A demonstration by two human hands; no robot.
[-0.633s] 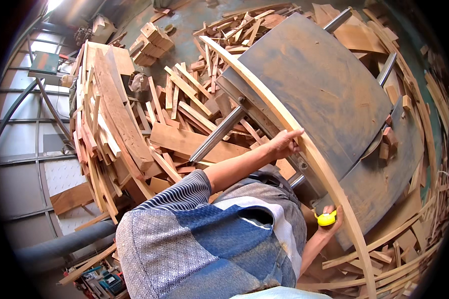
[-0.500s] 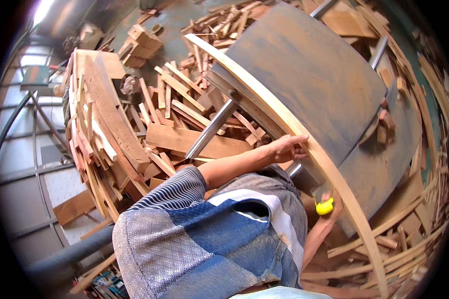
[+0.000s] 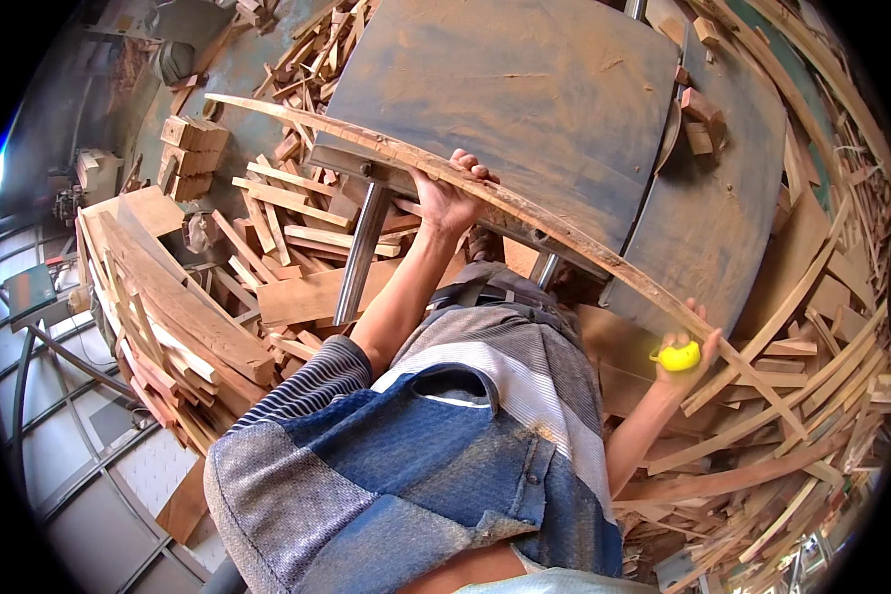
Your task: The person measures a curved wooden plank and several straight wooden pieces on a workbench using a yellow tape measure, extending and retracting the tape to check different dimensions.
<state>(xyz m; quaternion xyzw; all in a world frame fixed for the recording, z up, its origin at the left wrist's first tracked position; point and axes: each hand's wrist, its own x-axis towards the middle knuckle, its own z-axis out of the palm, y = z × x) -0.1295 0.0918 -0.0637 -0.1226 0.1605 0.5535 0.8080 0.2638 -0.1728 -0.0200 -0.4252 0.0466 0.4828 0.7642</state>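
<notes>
A long, curved wooden strip [image 3: 574, 238] lies slantwise along the near edge of a dusty metal machine table [image 3: 505, 89]. Its rough, brown-marked edge faces up. My left hand [image 3: 450, 198] is wrapped round the strip near its middle, fingers over the far side. Toward the strip's right end is my right hand [image 3: 685, 376], its palm holding a small, rounded yellow tape measure [image 3: 677, 357]. Some fingers of that hand reach up beside the strip; whether they press on it I cannot tell.
Offcuts [image 3: 292, 213] are heaped left of the table beside stacked boards [image 3: 183, 287]. Curved strips [image 3: 812, 396] pile up at the right. A metal bar [image 3: 362, 252] juts from the table's near side. Small wood blocks [image 3: 701, 119] sit on its right part.
The strip has been rolled so a rough, brown-marked edge shows instead of the pale face. My left hand has moved leftward and now grips it. My right hand has lifted its fingers.
</notes>
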